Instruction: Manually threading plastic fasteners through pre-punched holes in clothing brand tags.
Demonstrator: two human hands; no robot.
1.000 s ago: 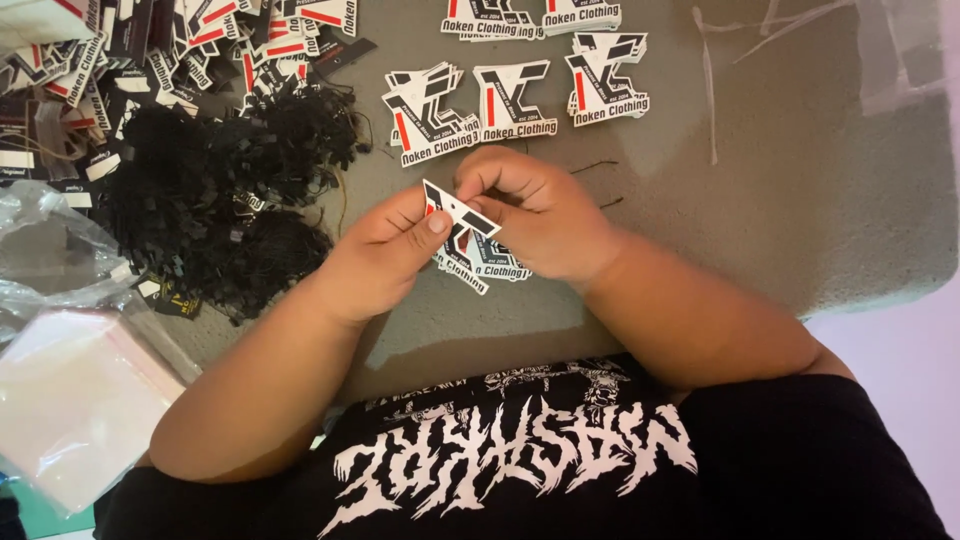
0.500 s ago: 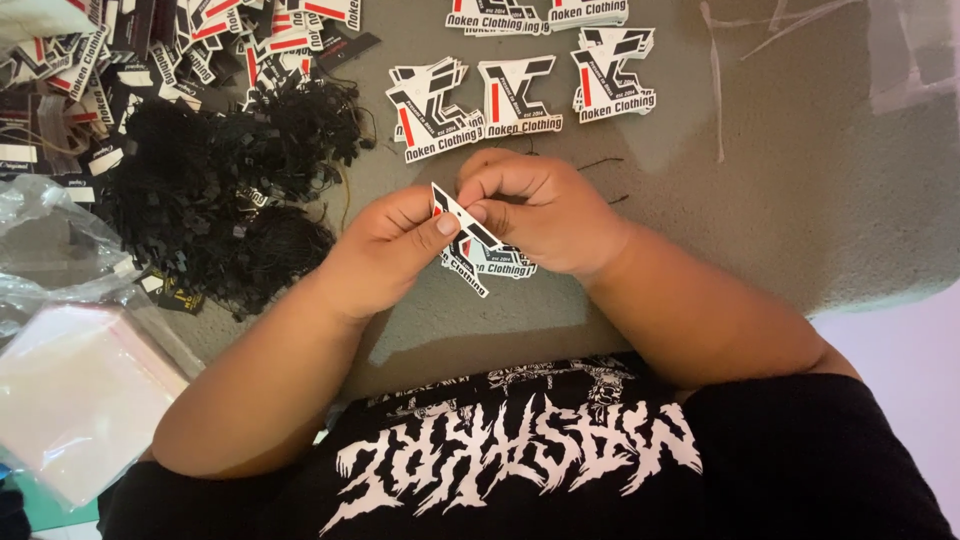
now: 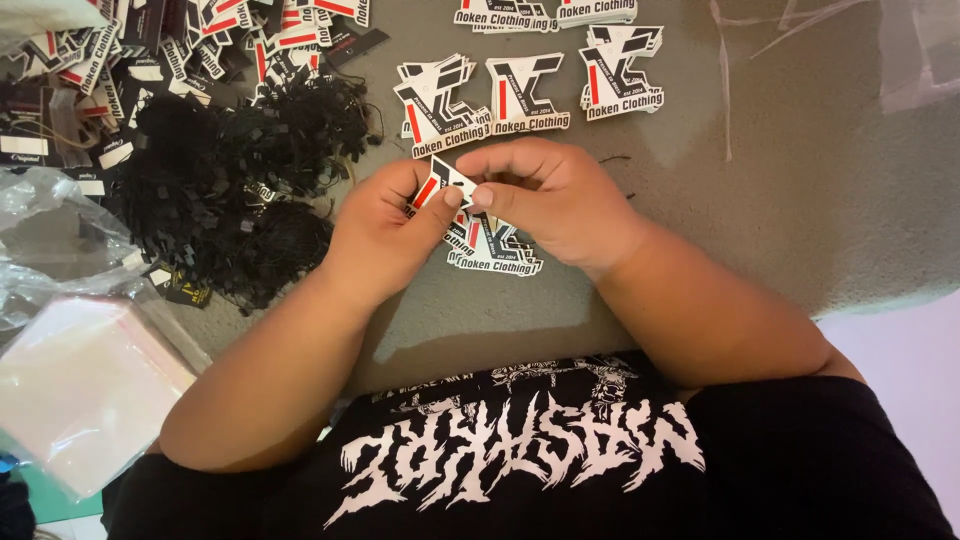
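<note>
My left hand [image 3: 385,235] and my right hand [image 3: 560,200] meet over the grey surface and pinch one die-cut tag [image 3: 440,185], white with black and red shapes, between thumbs and fingertips. Just below the hands lies a small stack of the same tags [image 3: 497,255], partly hidden by my right hand. Three more tags [image 3: 525,95] lie in a row beyond my hands. A heap of black strings [image 3: 225,190] sits left of my left hand.
A scattered pile of tags [image 3: 180,45] fills the top left. Crumpled clear plastic [image 3: 55,245] and a stack of clear bags [image 3: 75,385] lie at the left. More tags [image 3: 545,12] sit at the top edge. Clear plastic [image 3: 920,50] lies top right.
Both hands have lifted the held tag slightly and turned it; the fingertips have shifted on it. The tags on the surface have not moved.
</note>
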